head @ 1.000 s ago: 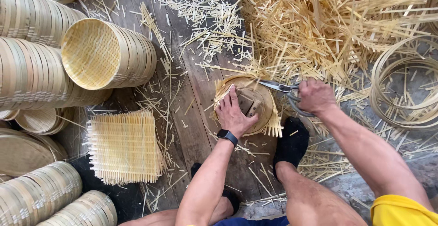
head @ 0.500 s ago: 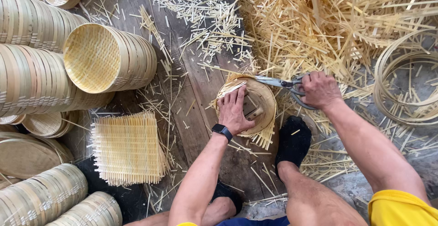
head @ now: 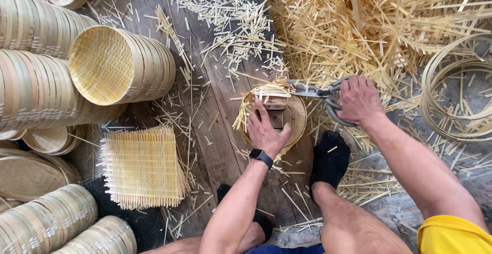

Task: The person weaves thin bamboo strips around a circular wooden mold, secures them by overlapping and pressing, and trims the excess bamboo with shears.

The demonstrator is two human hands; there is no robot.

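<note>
- Left hand pressed flat, fingers spread, on a small block sitting on the round bamboo tray; pinning it down, not curled around anything.
- Right hand closed through the handles of metal shears; blades lie at the tray's upper rim among overhanging strips.
- Tray sits on the wooden floor between the person's feet, black sock just beside its lower right edge.
- Around: stack of square woven mats to the left, rolls of finished round trays further left, loose bamboo offcuts piled top right, bamboo hoops far right.
- Risk: left fingertips are near the blades; a slip of the shears could nick them.
- Risk: if the pressing hand lets up, tray may turn and the cut run crooked or bite into the rim.
- Risk: springy strips may flick up on cutting; sharp offcuts lie close to the sock.
- Blade opening hidden by the strips, cannot tell.
</note>
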